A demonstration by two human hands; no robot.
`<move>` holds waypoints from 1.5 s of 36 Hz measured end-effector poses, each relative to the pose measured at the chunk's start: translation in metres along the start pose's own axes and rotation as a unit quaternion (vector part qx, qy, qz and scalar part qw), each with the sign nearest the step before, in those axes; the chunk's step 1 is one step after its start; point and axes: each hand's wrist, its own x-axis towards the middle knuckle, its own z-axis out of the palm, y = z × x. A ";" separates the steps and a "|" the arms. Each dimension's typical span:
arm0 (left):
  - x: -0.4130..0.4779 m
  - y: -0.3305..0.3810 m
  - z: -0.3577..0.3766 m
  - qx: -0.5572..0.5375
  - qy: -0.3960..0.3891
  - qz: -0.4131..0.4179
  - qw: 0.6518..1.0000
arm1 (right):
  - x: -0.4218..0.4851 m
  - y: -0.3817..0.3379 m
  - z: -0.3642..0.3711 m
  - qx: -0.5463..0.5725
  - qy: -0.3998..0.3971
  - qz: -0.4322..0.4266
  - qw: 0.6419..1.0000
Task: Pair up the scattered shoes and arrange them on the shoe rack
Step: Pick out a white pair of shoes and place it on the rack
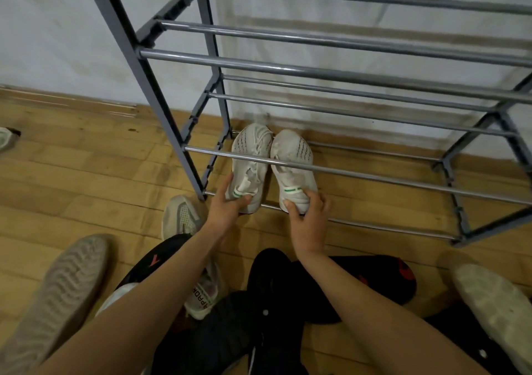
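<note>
Head view: left hand [227,207] is curled round the left white sneaker [250,156] heel, right hand [308,219] grips the right white sneaker [293,156] heel, both on the shoe rack [288,69] bottom bars. I'd slide them in evenly, toes level.

A white elastic strap [201,291] across a white mesh sneaker [211,284] carries black capital letters, partly hidden by a forearm; only "PO" reads surely. A black shoe [169,248] bears a red Y-shaped mark [155,259]. Green print on the two white knit sneakers' [249,156] heel bands is too small to read.
</note>
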 end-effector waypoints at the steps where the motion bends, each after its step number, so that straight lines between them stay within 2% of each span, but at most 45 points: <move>1: 0.001 0.000 0.000 -0.003 0.002 -0.001 1.000 | 0.000 0.002 0.003 0.001 -0.002 0.003 1.000; 14: 0.006 0.002 -0.005 0.028 0.015 0.008 0.999 | 0.005 0.009 0.018 0.030 0.002 0.043 0.999; 21: 0.019 0.002 -0.008 0.062 0.036 -0.042 0.997 | 0.004 0.008 0.029 -0.001 0.008 0.028 1.000; 26: 0.029 -0.011 -0.017 0.131 0.062 -0.068 0.987 | 0.003 0.008 0.032 -0.008 0.012 0.017 1.000; 29: 0.042 -0.031 -0.024 0.140 0.071 -0.060 0.986 | 0.003 0.007 0.031 -0.017 0.016 0.005 1.000; 33: 0.021 -0.014 -0.014 0.147 0.086 -0.045 0.984 | 0.005 0.008 0.029 -0.070 0.015 -0.001 0.997; 38: 0.027 -0.031 -0.019 0.143 0.082 -0.027 0.986 | 0.007 0.013 0.024 -0.123 -0.016 0.041 0.991; 43: 0.025 -0.032 -0.017 0.144 0.083 -0.027 0.986 | 0.010 0.009 0.020 -0.103 -0.059 0.079 0.990; 48: 0.016 -0.024 -0.015 0.146 0.078 -0.029 0.986 | 0.011 0.004 0.016 -0.112 -0.086 0.076 0.987; 54: -0.001 -0.018 -0.014 0.210 0.071 -0.034 0.974 | 0.007 -0.001 0.006 -0.180 -0.165 0.049 0.969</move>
